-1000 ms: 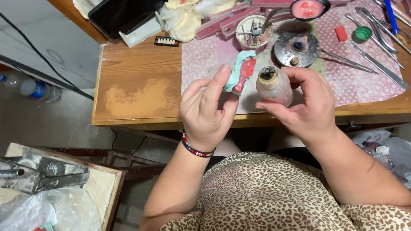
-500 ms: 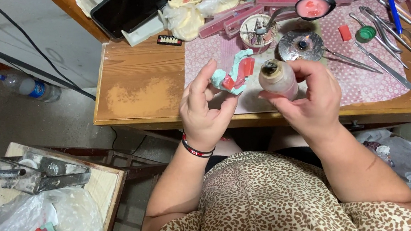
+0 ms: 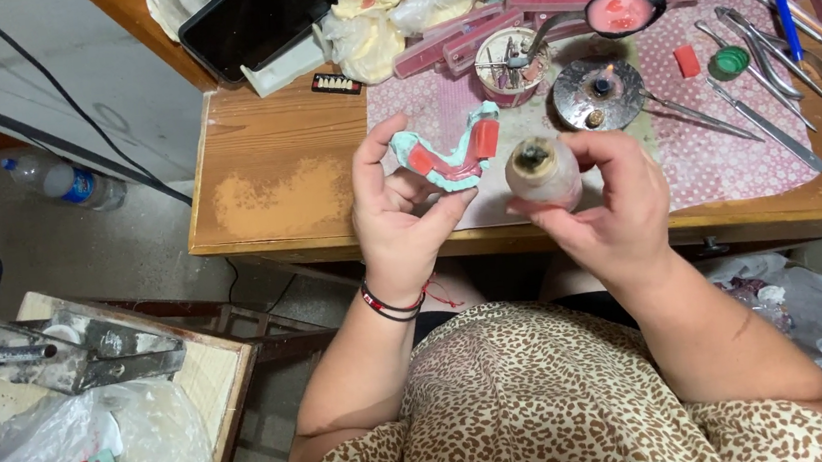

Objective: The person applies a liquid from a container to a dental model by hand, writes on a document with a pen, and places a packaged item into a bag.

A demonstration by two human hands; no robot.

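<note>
Room: wooden bench seen from above, pink dotted mat on top, grey floor to the left w/ a plastic bottle.
Left hand: raised over the bench edge, thumb & fingertips pinching a horseshoe-shaped dental mould, teal w/ red wax on it. Index finger arched up, apart from the others.
Mould: in the air, above the left fingertips, just beside the right-hand fingers; not touching the bench.
Right hand: fingers curled round a small pale bottle-shaped burner, dark opening facing up; thumb pressed on its near side.
Change: vs. a sec ago the mould has tipped from on edge to lying flatter, arch now facing the camera, and sits higher in the fingers. The burner has barely moved.
Meaning: looks like the person is turning the mould to check or work a new side next to the burner.
Beyond the fingers: round metal dish, small cup of tools, ladle of pink wax, metal hand tools, dark tablet.
Near wrist: red & black bracelet.
</note>
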